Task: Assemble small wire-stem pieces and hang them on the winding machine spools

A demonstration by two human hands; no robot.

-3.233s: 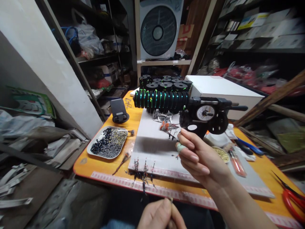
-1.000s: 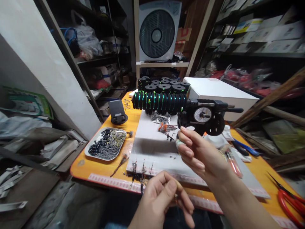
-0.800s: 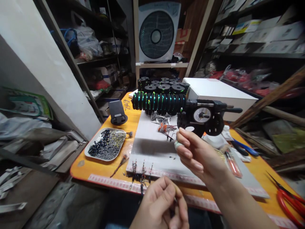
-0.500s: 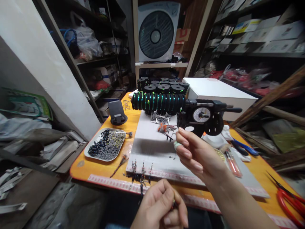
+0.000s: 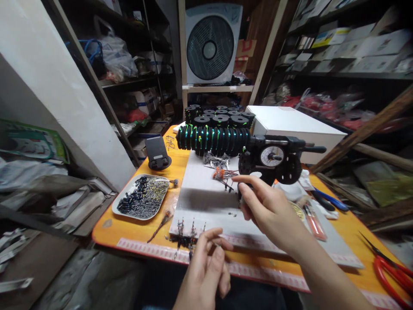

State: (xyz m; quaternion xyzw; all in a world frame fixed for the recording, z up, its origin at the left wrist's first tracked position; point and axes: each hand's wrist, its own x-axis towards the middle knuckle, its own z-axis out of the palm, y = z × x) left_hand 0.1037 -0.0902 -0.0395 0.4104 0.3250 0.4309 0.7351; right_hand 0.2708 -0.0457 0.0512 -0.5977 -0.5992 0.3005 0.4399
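Note:
My right hand (image 5: 269, 209) hovers over the white board (image 5: 206, 200), just in front of a black winding device with a round dial (image 5: 272, 157). I see its back; the index finger points left and the other fingers curl under, pinched on something too small to make out. My left hand (image 5: 206, 267) is low at the table's front edge, thumb and forefinger in a loose pinch near several small dark rigs (image 5: 190, 230). A row of black spools with green line (image 5: 213, 137) sticks out left from the device.
A metal tray of small dark and yellowish pieces (image 5: 142, 200) sits at left, a black phone stand (image 5: 157, 153) behind it. Stacked black spools (image 5: 219, 116), a white box (image 5: 290, 125) and a fan (image 5: 209, 43) are at the back. Red scissors (image 5: 390, 267) lie at far right.
My right hand has turned palm-down and dropped towards the board, index finger now pointing left. My left hand has risen from a tight pinch, its fingers lifting and loosening.

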